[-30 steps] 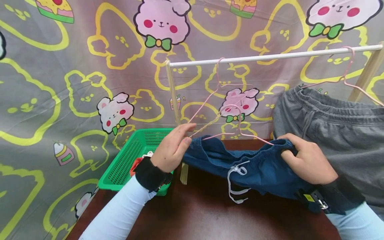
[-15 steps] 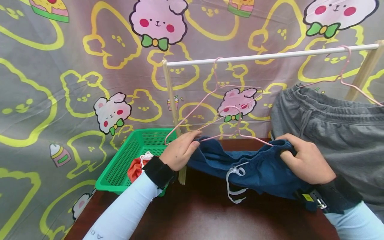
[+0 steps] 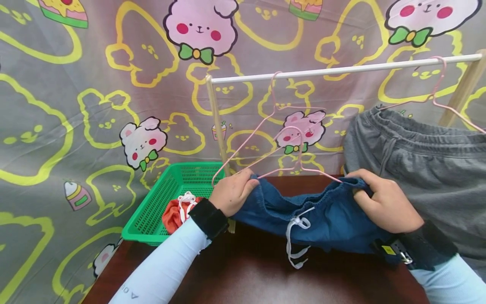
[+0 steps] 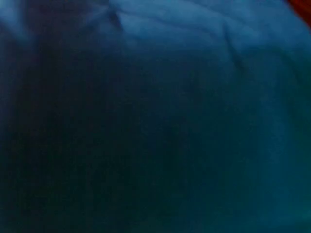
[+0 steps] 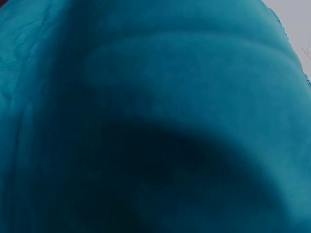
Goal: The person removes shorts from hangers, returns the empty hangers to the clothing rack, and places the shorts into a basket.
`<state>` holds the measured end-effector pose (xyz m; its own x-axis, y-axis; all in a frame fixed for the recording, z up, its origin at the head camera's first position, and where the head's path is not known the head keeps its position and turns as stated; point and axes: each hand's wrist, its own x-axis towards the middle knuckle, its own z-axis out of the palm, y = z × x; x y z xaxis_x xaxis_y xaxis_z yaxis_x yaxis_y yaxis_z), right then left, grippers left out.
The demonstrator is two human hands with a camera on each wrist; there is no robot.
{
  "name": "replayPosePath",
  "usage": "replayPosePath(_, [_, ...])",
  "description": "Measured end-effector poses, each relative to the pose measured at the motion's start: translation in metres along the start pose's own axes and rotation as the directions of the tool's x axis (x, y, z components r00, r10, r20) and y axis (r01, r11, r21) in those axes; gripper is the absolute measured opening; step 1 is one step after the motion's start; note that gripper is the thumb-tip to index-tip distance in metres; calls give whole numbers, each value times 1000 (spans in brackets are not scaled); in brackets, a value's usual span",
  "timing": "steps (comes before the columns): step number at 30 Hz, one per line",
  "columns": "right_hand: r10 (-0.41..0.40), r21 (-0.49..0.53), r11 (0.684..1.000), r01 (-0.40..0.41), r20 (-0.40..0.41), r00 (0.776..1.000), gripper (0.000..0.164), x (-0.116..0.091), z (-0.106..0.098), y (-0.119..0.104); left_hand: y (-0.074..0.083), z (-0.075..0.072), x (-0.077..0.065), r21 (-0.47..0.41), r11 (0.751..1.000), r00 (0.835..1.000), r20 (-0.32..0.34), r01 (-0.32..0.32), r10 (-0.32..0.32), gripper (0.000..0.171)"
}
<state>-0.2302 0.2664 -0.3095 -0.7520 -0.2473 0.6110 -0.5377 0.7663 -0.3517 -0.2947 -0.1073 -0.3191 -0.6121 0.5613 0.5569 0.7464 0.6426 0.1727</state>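
Blue shorts (image 3: 322,219) with a white drawstring (image 3: 298,223) stretch between my two hands above the table. At their left end my left hand (image 3: 233,192) grips the waistband, its thumb at the cloth edge. The other end of the waistband is pinched by my right hand (image 3: 387,200), thumb in front. A pink hanger (image 3: 299,162) sits in the waist opening, its hook up and off the rail. Blue cloth fills the left wrist view, where the shorts (image 4: 194,29) look dark and blurred. Likewise the shorts (image 5: 218,77) cover most of the right wrist view.
A white rail (image 3: 341,71) on wooden posts carries a bare pink hanger (image 3: 248,135) and, at right, grey shorts (image 3: 421,164) on another hanger. Left of the rack, a green basket (image 3: 146,219) holds an orange garment (image 3: 174,215). The dark table (image 3: 262,274) lies below.
My left hand has moved slightly right and down onto the left end of the waistband. The hanger's hook has risen a little, and more of the orange garment shows. The right hand barely moved.
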Motion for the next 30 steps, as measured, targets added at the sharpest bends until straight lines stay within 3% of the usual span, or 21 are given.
replayPosePath(7, [-27, -15, 1000, 27, 16, 1000, 32, 1, 0, -1, 10, -1, 7, -2, 1000, 1000, 2, 14, -14, 60])
replayPosePath(15, [-18, 7, 1000, 18, 25, 1000, 32, 1, 1, -4, 23, 0, 18, 5, 999, 999, 32, 34, -34, 26])
replayPosePath(24, [-30, 23, 999, 29, 31, 999, 31, 1, 4, -11, 39, 0, 29, 32, 998, 997, 57, 52, -53, 27])
replayPosePath(30, [-87, 14, 996, 86, 71, 994, 30, 4, 7, -17, 51, 1, 35, 42, 999, 998, 63, -12, 9, 27])
